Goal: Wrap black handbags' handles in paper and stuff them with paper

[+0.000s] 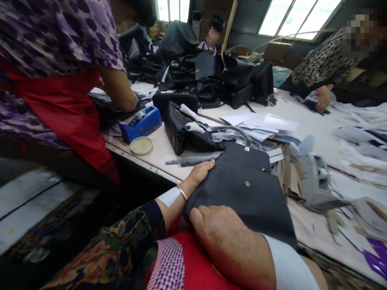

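Observation:
A black leather bag (244, 189) with a metal snap lies flat at the table's near edge, partly on my lap. My left hand (199, 173) grips its left edge, thumb lying on top, a bangle on the wrist. My right hand (223, 233) clamps the near edge of the same bag, its fingers curled under and out of sight.
A person in a purple top and red apron (60, 108) works at the left beside a blue tape dispenser (141, 123) and a round dish (141, 145). More black bags (217, 80) are piled at the back. Paper and card scraps (302, 169) litter the table's right side.

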The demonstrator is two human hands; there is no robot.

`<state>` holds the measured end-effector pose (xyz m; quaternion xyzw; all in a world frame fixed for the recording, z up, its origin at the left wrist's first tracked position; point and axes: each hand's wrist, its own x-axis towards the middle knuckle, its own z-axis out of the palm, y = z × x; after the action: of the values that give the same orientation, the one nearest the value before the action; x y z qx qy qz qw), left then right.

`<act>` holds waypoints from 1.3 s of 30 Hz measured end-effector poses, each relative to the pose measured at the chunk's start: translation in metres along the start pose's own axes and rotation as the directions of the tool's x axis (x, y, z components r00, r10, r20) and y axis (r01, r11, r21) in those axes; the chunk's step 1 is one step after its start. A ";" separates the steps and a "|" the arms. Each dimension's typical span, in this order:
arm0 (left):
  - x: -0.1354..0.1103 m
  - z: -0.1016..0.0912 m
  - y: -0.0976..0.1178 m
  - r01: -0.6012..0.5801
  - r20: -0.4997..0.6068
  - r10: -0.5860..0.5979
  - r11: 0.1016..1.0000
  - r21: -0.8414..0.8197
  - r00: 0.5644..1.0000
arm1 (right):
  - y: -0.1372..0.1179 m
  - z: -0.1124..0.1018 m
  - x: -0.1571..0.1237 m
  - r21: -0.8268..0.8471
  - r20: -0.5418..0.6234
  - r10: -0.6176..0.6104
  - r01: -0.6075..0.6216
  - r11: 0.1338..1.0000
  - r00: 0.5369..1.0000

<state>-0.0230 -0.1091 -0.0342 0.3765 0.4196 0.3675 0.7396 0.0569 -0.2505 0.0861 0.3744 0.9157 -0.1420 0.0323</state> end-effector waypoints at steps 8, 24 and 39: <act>-0.090 -0.010 0.048 -0.131 0.112 0.074 0.727 0.674 0.991 | 0.001 0.002 -0.002 0.030 -0.023 -0.081 0.081 0.996 0.996; -0.084 -0.014 0.005 0.282 0.023 -0.288 0.948 0.146 0.957 | 0.085 0.035 -0.133 0.824 -0.345 0.914 -0.398 0.403 0.213; -0.072 0.053 0.079 -0.581 0.623 0.296 -0.226 0.782 0.724 | 0.077 0.065 -0.130 0.961 0.183 0.686 0.019 -0.275 0.704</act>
<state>-0.0203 -0.1487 0.0786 0.9339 0.3033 0.1589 0.1034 0.2006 -0.3041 0.0270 0.5412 0.2961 -0.6563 -0.4344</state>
